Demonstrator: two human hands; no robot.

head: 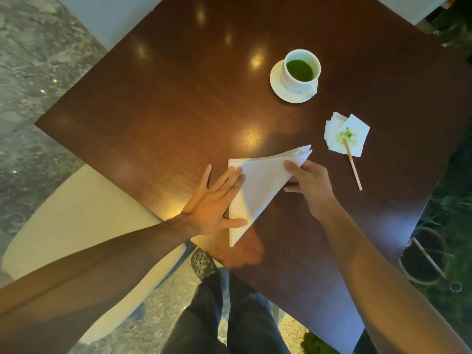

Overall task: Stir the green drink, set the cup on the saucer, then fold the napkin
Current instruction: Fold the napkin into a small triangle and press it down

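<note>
Your right hand [305, 185] pinched the far corner of the white napkin [258, 185], folded into a triangle near the table's [153, 103] front edge, while your left hand [213, 203] pressed flat, fingers straight, on its left edge. Well beyond, the cup [298, 72] of green drink sat on its saucer [277, 84], bare wood between, and a wooden stirrer [353, 166] lay on a stained tissue [355, 134] to the right.

You have a dark wooden bench [166, 98] set over a grey marble floor [30, 72]. A cream chair [76, 226] sits at its near left. At the right, a crumpled green-stained tissue [347, 134] lies with a wooden stick [353, 167] resting on it.
</note>
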